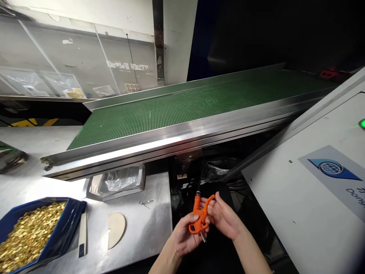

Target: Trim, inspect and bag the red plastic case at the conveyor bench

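An orange air gun (197,220) with a curved lever and a short metal nozzle is held at the lower middle, its dark hose running up from the handle end. My left hand (185,236) grips its body, with the thumb lying on top. On the other side my right hand (221,217) is partly spread, palm toward the gun, its fingertips behind the lever and handle. Whether those fingers touch the gun is hard to tell. The nozzle points down toward the front.
A green conveyor belt (159,110) with metal sides slopes across the view. On the metal table (142,224) are a blue bin (58,243) of gold-coloured pieces, a half-round pale disc (116,229), a flat strip (83,234) and a grey tray (139,182). A white machine panel (276,182) stands right.
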A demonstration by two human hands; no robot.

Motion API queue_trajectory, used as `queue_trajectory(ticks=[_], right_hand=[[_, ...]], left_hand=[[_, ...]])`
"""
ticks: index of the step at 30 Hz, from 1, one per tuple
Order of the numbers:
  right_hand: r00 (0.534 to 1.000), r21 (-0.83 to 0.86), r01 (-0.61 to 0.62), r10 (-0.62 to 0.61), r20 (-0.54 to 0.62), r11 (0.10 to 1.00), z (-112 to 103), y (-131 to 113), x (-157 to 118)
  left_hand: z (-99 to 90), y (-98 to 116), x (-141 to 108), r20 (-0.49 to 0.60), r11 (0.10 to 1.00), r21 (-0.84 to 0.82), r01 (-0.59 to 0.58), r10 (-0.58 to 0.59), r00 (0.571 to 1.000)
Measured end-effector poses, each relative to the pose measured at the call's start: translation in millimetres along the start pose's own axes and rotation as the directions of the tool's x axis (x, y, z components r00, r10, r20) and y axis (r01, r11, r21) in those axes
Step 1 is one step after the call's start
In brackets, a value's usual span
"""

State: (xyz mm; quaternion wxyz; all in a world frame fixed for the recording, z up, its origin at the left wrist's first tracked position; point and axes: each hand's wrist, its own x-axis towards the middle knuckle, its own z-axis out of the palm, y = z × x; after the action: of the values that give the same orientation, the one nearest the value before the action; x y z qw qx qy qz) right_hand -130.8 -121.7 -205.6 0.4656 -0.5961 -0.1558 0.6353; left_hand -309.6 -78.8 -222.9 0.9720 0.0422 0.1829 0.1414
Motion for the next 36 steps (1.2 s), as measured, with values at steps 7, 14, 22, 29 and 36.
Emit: queue_trajectory(ticks=[7,14,22,29,36], right_hand=[[0.987,0.063,0.136,-0.13,-0.089,0.989,24,14,-2],[0.829,-0.188,0.249,-0.31,-0.466,0.95,-45,-56,32],[0.898,-0.307,0.068,-0.192,-0.397,0.949,-55,-69,60],[0.958,-0.164,-0.04,-0.008,-0.285,0.986,5,-15,88],[0.965,-0.049,-0.081,0.066,-0.254,0.996,45,23,101]], left_hand=[[-4.3,-26,6,0.156,0.995,-0.019,0.097,-0.093,0.983],[-19.1,-21,-7,-0.116,0.97,0.199,0.142,-0.121,0.986],[-21.6,-21,-10,-0.28,0.954,0.301,0.007,0.081,0.957],[-18.3,1,-6,-0.377,0.891,0.447,-0.074,0.262,0.888],[-5.8,21,-8,-0.196,0.427,0.895,-0.129,0.637,0.746]])
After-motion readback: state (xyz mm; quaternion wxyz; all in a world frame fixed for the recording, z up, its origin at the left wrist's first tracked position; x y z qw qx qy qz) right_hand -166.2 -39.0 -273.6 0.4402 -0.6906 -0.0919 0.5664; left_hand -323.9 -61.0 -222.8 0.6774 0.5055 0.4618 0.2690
